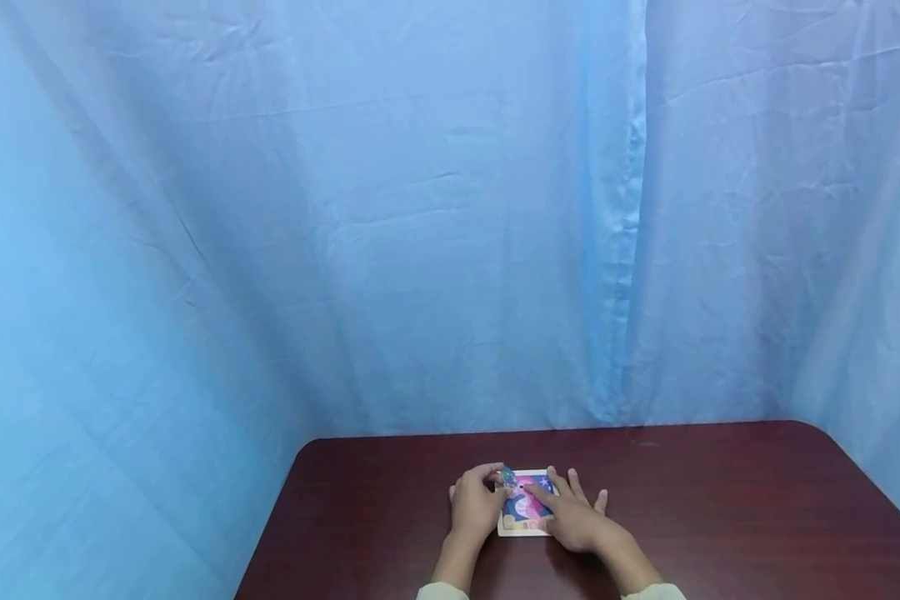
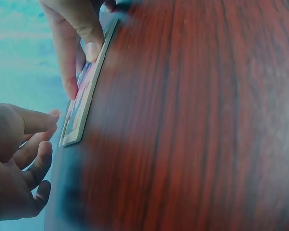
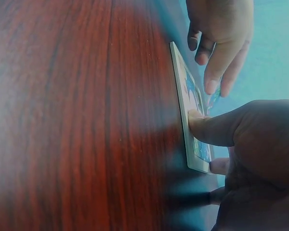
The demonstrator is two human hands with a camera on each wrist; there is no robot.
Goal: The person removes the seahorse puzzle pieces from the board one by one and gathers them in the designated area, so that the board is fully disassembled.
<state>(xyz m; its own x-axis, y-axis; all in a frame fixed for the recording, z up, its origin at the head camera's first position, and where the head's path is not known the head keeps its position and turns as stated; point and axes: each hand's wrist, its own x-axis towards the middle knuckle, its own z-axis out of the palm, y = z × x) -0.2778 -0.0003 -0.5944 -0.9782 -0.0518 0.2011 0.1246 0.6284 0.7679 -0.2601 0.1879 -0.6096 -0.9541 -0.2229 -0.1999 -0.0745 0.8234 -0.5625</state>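
A small picture board [image 1: 525,531] with a pale rim lies flat on the table, showing a pink and blue picture that looks like a jigsaw puzzle. At its far left corner, my left hand [image 1: 476,507] pinches a small blue-green puzzle piece [image 3: 215,97] between thumb and fingers, tilted up from the board. My right hand [image 1: 581,521] rests on the board's right side with fingers spread. Its index finger touches the middle of the picture and the thumb [image 3: 202,126] presses near the front edge. In the left wrist view the piece is barely visible.
The dark red-brown wooden table [image 1: 690,500] extends to both sides of the board. Light blue curtains [image 1: 450,250] hang behind the table and along its sides.
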